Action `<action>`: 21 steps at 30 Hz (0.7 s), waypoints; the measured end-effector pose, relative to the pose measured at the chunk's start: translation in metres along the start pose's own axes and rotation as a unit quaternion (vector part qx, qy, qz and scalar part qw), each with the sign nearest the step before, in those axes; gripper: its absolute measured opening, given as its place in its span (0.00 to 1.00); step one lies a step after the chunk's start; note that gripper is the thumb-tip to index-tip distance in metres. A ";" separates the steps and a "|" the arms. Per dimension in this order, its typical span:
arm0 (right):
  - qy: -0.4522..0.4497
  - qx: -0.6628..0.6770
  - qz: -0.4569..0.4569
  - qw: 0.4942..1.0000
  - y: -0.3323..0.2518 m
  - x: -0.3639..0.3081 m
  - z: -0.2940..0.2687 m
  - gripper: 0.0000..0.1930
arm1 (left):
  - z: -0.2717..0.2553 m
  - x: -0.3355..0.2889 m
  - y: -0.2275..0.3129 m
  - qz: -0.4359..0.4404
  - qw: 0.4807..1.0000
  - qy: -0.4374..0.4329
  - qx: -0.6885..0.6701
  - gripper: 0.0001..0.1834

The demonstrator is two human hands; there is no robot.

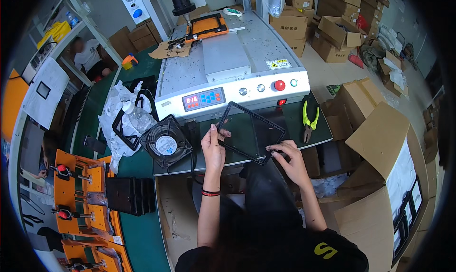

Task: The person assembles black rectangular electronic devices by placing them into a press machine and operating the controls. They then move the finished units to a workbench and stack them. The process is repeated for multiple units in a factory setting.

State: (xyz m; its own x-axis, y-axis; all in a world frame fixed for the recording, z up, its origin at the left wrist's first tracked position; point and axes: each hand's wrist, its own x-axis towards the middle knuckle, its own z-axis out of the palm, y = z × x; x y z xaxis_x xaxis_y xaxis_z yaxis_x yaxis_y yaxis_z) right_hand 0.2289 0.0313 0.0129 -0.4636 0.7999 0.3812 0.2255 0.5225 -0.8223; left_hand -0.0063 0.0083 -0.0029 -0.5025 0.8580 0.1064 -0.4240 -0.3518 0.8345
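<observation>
I hold a thin black rectangular plastic frame [257, 115] tilted in front of the machine, over the green bench edge. My left hand [215, 147] grips its left side, fingers closed round the bar. At the frame's lower right corner, my right hand [289, 162] pinches the bar between thumb and fingers. Seen partly through the frame is a dark flat panel [267, 129] on the bench. Green-handled pliers [310, 120] lie right of my right hand. A black fan [166, 141] stands left of my left hand, with a cable beside it.
Ahead is a grey-white machine [178, 79] with a control panel [204, 99], a red button [279, 85] and an orange fixture [207, 27]. Stacked black parts [130, 195] and orange clamp fixtures [71, 191] sit at left. Open cardboard boxes [375, 143] stand right. Another person [88, 56] sits far left.
</observation>
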 end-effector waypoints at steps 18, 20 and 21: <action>-0.008 -0.010 -0.004 1.000 0.000 -0.001 -0.002 0.10 | 0.001 -0.002 -0.002 0.003 1.000 -0.003 0.012 0.23; -0.004 0.003 -0.001 1.000 0.002 0.000 0.000 0.10 | 0.001 -0.001 0.000 0.001 1.000 -0.010 0.013 0.23; -0.004 0.001 -0.002 1.000 0.001 0.000 0.000 0.10 | 0.001 0.001 0.001 0.004 1.000 -0.007 0.011 0.22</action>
State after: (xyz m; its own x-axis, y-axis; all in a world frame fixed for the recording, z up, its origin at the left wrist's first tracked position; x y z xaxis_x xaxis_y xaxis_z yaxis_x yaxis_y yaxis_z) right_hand 0.2294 0.0325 0.0121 -0.4713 0.7951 0.3817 0.2208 0.5254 -0.8217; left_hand -0.0058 0.0090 -0.0014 -0.4953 0.8603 0.1205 -0.4038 -0.3509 0.8449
